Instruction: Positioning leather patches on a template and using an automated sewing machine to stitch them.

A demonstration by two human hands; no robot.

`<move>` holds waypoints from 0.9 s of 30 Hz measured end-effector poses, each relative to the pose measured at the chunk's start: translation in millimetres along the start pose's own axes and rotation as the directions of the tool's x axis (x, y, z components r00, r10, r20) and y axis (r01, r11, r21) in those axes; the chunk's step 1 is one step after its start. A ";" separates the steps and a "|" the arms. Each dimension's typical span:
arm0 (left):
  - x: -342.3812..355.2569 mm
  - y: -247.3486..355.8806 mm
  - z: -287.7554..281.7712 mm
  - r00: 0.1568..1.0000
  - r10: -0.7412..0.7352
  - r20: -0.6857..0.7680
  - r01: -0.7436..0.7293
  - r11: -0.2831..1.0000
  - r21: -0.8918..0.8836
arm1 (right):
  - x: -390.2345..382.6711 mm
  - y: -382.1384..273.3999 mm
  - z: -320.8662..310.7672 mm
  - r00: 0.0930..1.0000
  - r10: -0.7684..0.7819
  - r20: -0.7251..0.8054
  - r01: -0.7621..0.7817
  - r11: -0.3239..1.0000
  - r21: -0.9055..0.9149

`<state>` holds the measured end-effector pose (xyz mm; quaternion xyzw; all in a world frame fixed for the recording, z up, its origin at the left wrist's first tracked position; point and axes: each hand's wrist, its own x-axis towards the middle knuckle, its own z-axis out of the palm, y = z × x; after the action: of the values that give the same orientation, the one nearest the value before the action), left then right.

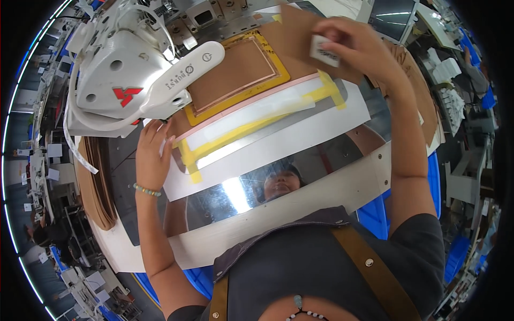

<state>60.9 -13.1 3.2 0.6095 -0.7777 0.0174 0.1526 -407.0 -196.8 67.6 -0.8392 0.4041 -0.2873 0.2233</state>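
Observation:
My left hand (155, 150) rests at the left end of a pink-edged strip (246, 101), fingers curved and somewhat apart beside the machine. My right hand (358, 51) is closed on a small white block (325, 53), over a brown sheet (297, 37) at the back right; whether it also grips that sheet I cannot tell. A yellow rectangular frame (281, 72) lies on brown board. In front, yellow tape (190, 160) crosses a metal plate and a white sheet (342, 117).
A white sewing machine (112, 69) fills the back left. A pile of brown pieces (99, 187) lies at the left. At the right are a screen (388, 21), more brown pieces (428, 123) and blue bins (372, 216). A polished metal strip (209, 211) runs along the front.

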 end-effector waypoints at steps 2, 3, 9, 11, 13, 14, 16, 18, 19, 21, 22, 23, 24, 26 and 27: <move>10.3 -7.8 10.2 1.000 0.021 0.023 -0.021 1.000 0.017 | 47.7 -2.2 47.7 0.967 -0.237 0.091 0.245 0.965 -0.094; 14.9 -11.0 14.3 0.998 0.041 0.041 -0.041 0.999 0.014 | 66.1 -4.8 78.0 0.928 -0.364 0.083 0.373 0.914 -0.160; 29.5 -22.6 42.9 0.997 -0.042 0.058 0.044 0.999 -0.025 | 118.3 -37.0 185.4 0.870 -0.414 0.267 0.478 0.841 -0.254; 31.6 -19.3 45.6 0.993 -0.081 0.086 0.087 0.994 -0.062 | 115.3 -29.2 199.8 0.869 -0.452 0.202 0.490 0.842 -0.226; 37.9 -22.2 47.6 0.994 -0.057 0.089 0.064 0.995 -0.080 | 113.5 -21.3 208.3 0.822 -0.558 0.116 0.569 0.791 -0.225; 41.5 -23.3 49.1 0.996 -0.032 0.085 0.040 0.995 -0.097 | 112.7 -18.3 210.4 0.824 -0.555 0.117 0.567 0.795 -0.218; 51.0 -19.8 51.9 0.998 0.021 0.058 -0.012 0.989 -0.147 | 111.0 -11.8 210.9 0.802 -0.588 0.101 0.594 0.771 -0.228; 50.7 -33.2 54.9 0.997 0.029 0.068 -0.015 0.980 -0.196 | 110.6 -29.8 201.6 0.825 -0.535 0.183 0.565 0.792 -0.232; 51.3 -41.8 58.8 0.997 0.028 0.071 -0.013 0.981 -0.195 | 109.9 -36.2 194.4 0.841 -0.472 0.264 0.533 0.806 -0.258; 52.2 -56.8 64.4 0.994 0.096 0.042 -0.093 0.993 -0.074 | 110.2 -37.9 192.1 0.836 -0.484 0.258 0.541 0.804 -0.246; 54.2 -62.3 65.8 0.994 0.097 0.045 -0.093 0.993 -0.074 | 109.8 -36.1 191.6 0.833 -0.492 0.253 0.548 0.800 -0.245; 55.4 -68.0 66.0 0.990 0.039 0.135 -0.029 0.997 -0.077 | 109.3 -35.6 191.8 0.833 -0.493 0.252 0.547 0.801 -0.243; 55.9 -72.9 66.9 0.975 -0.020 0.222 0.037 0.997 -0.072 | 109.2 -36.2 192.3 0.842 -0.477 0.251 0.531 0.815 -0.232; 70.7 -60.1 63.8 0.981 0.059 0.185 -0.040 0.994 -0.103 | 107.4 -31.6 193.7 0.854 -0.453 0.256 0.508 0.832 -0.223; 77.1 -53.4 62.4 0.981 0.133 0.143 -0.115 0.985 -0.125 | 106.7 -29.8 194.2 0.852 -0.451 0.265 0.510 0.830 -0.228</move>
<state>82.1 -112.8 -44.8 0.5494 -0.8233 -0.0645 0.1273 -207.7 -238.0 -24.8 -0.9619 0.1919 -0.1861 0.0577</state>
